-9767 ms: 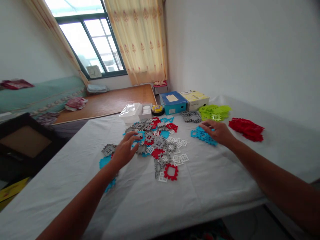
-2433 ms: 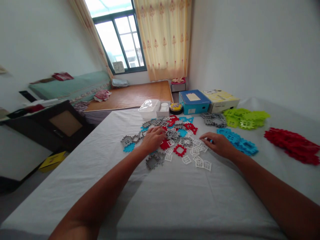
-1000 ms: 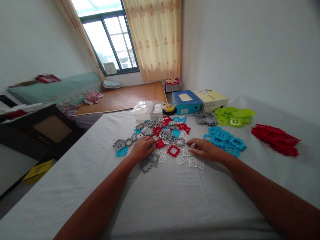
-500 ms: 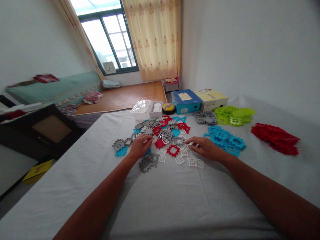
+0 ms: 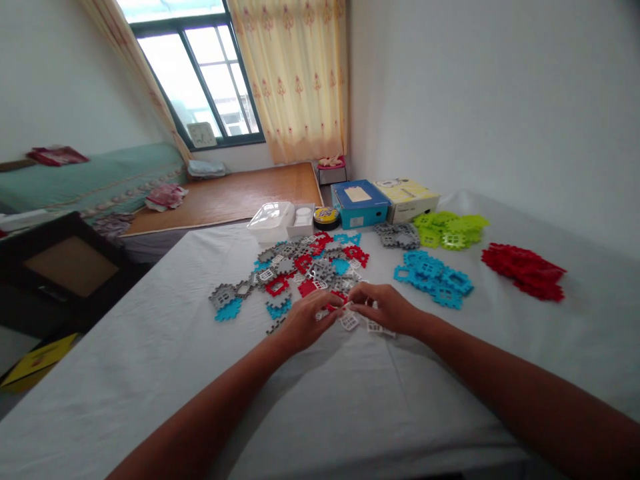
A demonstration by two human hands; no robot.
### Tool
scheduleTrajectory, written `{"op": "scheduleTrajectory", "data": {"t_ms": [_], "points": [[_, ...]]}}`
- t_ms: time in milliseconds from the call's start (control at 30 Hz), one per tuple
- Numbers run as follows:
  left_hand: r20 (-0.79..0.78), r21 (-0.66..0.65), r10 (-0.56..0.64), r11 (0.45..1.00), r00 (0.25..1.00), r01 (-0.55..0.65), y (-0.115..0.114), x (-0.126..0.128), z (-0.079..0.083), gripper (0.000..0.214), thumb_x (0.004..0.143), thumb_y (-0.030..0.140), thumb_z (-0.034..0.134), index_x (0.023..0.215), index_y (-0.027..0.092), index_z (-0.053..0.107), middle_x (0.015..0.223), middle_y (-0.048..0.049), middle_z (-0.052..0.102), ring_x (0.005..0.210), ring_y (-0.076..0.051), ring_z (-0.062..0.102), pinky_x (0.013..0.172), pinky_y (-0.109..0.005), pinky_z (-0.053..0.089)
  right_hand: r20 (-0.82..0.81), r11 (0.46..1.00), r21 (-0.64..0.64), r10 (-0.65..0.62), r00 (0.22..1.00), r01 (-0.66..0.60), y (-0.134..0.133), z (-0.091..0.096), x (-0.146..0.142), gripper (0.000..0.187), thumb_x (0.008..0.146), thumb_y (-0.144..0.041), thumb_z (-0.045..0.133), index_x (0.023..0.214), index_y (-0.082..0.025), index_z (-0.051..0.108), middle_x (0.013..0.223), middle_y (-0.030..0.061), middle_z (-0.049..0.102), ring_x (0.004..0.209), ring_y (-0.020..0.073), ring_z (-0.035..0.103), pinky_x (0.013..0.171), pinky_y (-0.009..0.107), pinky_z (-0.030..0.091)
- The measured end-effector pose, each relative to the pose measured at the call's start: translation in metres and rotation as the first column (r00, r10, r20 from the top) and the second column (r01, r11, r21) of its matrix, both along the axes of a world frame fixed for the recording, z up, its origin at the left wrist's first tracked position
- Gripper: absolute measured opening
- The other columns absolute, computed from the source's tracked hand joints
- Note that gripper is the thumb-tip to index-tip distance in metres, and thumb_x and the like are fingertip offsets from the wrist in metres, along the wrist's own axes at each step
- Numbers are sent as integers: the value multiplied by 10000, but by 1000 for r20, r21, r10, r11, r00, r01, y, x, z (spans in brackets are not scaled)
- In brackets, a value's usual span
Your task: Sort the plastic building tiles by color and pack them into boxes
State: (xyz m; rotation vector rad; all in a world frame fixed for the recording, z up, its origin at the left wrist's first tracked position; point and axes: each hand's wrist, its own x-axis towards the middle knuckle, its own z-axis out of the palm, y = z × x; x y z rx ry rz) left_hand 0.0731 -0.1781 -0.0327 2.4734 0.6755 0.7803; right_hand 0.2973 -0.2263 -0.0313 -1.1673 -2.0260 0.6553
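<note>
My left hand [image 5: 311,320] and my right hand [image 5: 386,308] meet fingertip to fingertip just above the near edge of a mixed pile. Both are closed in a pinch. A small white piece [image 5: 349,305] shows between the fingertips, largely hidden by them. Under and beside my hands lie white window-frame pieces [image 5: 350,322]. Beyond my left hand spread grey plastic interlocking panels [image 5: 287,267], a red square frame [image 5: 277,286] and a blue panel [image 5: 279,307]. The fingers cover some of the red and white pieces.
Right of the mixed pile lie heaps of blue [image 5: 433,277], grey [image 5: 397,235], lime-green [image 5: 450,230] and red panels [image 5: 523,270]. Behind stand a clear plastic container [image 5: 270,221], a round tin [image 5: 327,218], a blue box [image 5: 360,203] and a yellow box [image 5: 406,198]. A white cloth [image 5: 165,333] covers the table.
My hands, apart before, have come together at the near side of the pile. The left moved right and nearer, the right slightly inward. The view has shifted a little.
</note>
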Motion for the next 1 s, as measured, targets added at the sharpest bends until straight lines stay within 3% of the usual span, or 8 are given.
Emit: {"op": "scheduleTrajectory", "data": {"t_ms": [167,267,467,667,900,1000], "points": [[6,20,17,1000,1000,-17,9,-9,-2,201,931,267,499,1048,218,654,1030,-71,693,954,-173,639,878,-324,516,37,961,78,-268,963,264,13,2,35,204,890,-392,532,957,-215,607,817,28,705,671,140,619,626,259,468],[-4,34,13,999,1000,-13,12,-12,-3,203,928,252,496,1036,223,665,1027,-69,694,958,-175,641,874,-320,518,96,938,110,-340,935,330,20,0,55,214,885,-386,519,929,-206,625,787,27,703,661,142,608,628,262,450],[-125,102,-39,993,991,52,11,-11,-5,231,934,210,458,1030,242,665,1049,-49,683,1004,-169,618,912,-310,496,236,961,94,-274,932,259,24,-11,62,200,889,-320,489,909,-205,651,794,28,703,669,148,606,625,254,417],[-286,204,-76,969,955,138,14,-9,-9,253,915,190,489,1110,247,642,1112,-47,667,1091,-203,560,991,-365,443,257,974,60,-227,939,219,28,-23,57,211,889,-293,497,934,-189,675,844,44,716,713,157,624,657,260,420],[-288,231,-51,965,956,121,17,-8,-11,268,914,193,482,1124,255,637,1110,-52,662,1078,-200,560,984,-363,452,255,987,75,-159,954,145,27,-22,55,215,897,-280,507,935,-178,692,862,48,713,721,149,617,673,254,428],[-286,234,-41,966,957,111,18,-9,-12,269,920,203,469,1122,256,639,1101,-53,658,1062,-199,561,969,-365,461,300,967,150,-242,923,205,27,-17,53,226,915,-303,506,919,-182,697,887,60,708,768,161,615,705,265,435]]}}
